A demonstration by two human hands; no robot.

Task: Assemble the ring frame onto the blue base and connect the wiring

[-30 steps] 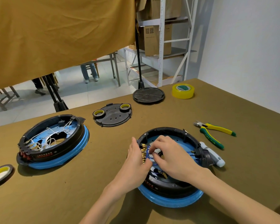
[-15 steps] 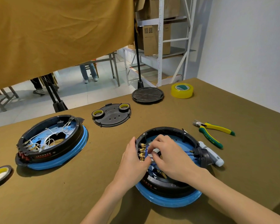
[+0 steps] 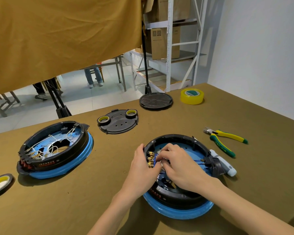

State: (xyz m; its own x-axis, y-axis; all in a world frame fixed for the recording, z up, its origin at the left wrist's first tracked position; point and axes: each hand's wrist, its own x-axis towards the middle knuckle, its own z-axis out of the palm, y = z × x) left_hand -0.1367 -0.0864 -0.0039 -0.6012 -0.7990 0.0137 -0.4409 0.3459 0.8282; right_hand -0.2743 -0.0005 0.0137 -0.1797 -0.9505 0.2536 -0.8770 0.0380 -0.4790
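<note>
Nearest me, the blue base (image 3: pixel 180 212) sits flat on the table (image 3: pixel 75 200) with the black ring (image 3: pixel 175 195) already seated on it. Both look like rigid moulded plastic, light enough to shift if I tug, so my left hand (image 3: pixel 141 168) wraps the ring's left wall to steady it, thumb over the rim beside the row of brass terminals (image 3: pixel 150 159).

My right hand (image 3: pixel 178 165) reaches down inside the ring, fingers curled and pinching at the thin blue wires (image 3: pixel 196 162) near those terminals; exactly which lead I hold is hidden under my knuckles. The wires are soft and springy, and I judge the terminals small and easy to bend, so the place to take hold is the lead just behind its connector, never the bare wire.

Across the ring, two blue leads run to the black plug housing (image 3: pixel 212 164) on the right wall. A white tool (image 3: pixel 226 167) lies just beside it, and pliers (image 3: pixel 226 141) further right.

Left and farther off stands a second unit (image 3: pixel 58 151) with white wiring. Beyond lie a black plate (image 3: pixel 119 121), a round lid (image 3: pixel 156 101) and yellow tape (image 3: pixel 192 96).
</note>
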